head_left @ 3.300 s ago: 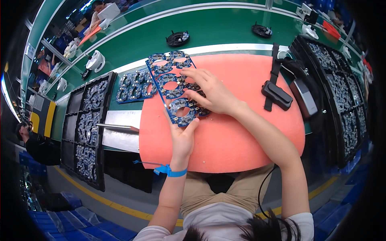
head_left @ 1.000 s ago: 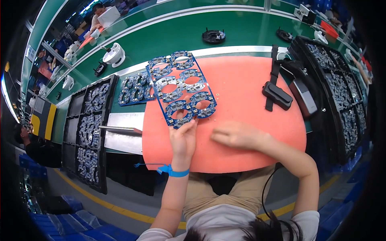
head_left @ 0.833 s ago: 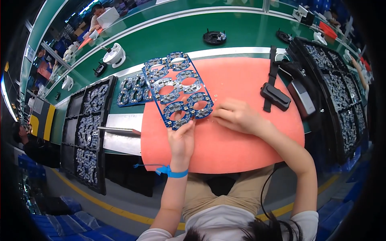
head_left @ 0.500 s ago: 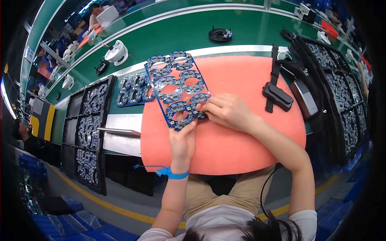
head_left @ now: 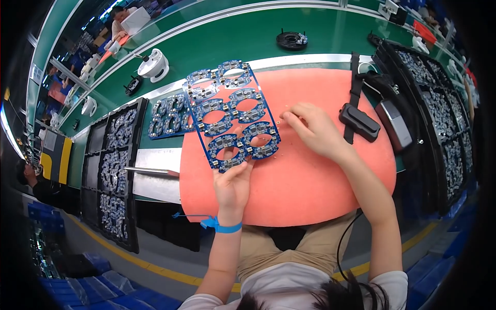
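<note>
A blue circuit board panel (head_left: 231,113) with ring-shaped boards lies tilted over the orange mat (head_left: 310,181). My left hand (head_left: 233,187) grips its near edge between thumb and fingers. My right hand (head_left: 311,129) rests on the mat just right of the panel, fingers curled and pinched near a tiny piece by the panel's right edge. I cannot tell whether it holds anything. A blue strap circles my left wrist (head_left: 222,225).
A second blue panel (head_left: 168,118) lies left of the mat. Black trays of parts stand at the left (head_left: 116,170) and right (head_left: 439,113). A black handheld device (head_left: 360,122) lies on the mat's right. A tool (head_left: 150,171) rests on a white sheet. Other people work far back.
My right hand has slid off the panel's lower right corner to the mat beside its right edge. My left hand keeps its hold on the panel.
</note>
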A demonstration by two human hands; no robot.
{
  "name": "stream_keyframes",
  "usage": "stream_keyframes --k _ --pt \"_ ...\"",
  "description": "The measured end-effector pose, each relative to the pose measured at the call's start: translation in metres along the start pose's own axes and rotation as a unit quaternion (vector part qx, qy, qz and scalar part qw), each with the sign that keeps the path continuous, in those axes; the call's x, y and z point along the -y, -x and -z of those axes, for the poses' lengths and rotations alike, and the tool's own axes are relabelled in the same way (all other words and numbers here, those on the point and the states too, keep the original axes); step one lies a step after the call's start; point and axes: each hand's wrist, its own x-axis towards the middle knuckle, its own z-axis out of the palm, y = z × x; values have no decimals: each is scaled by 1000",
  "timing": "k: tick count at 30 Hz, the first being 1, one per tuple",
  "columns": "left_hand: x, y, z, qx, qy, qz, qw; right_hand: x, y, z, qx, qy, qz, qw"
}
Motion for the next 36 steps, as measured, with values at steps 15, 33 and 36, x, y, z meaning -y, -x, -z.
stream_keyframes --k 15,33,36 --pt "7 -1 -2 40 -113 -12 993 1 -1 -12 26 -504 -114 856" --pt "11 -5 0 30 -134 -40 990 11 0 -23 -151 -137 39 978" --pt "11 -4 -3 27 -119 -38 992 10 2 -16 -79 -282 -87 952"
